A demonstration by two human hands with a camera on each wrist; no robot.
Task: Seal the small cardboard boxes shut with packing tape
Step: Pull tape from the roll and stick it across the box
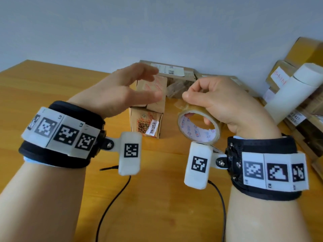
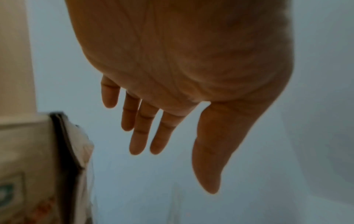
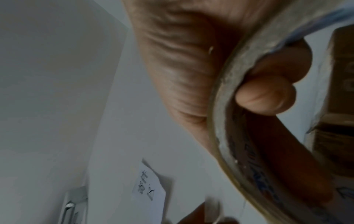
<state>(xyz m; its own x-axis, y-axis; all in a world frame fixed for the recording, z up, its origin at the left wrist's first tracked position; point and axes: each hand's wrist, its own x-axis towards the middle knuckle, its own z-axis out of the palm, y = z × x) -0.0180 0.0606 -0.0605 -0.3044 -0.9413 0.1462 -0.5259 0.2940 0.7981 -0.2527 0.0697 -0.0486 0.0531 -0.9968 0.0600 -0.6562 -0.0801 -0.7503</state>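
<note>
You are gripping the tape roll (image 1: 199, 127) in your right hand (image 1: 225, 103), lifted just right of the box (image 1: 148, 109) on the table (image 1: 43, 84); your left hand (image 1: 122, 95) is hovering spread and empty. Be picking the tape's end free first.

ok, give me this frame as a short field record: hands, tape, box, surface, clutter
left hand: left hand empty, fingers straight, raised above the box
right hand: right hand grips the tape roll, held off the table
box: small cardboard box on the table, no hand touching it
surface: wooden table
clutter: stacked boxes and a white cylinder at right
tape on box: cannot tell
</note>
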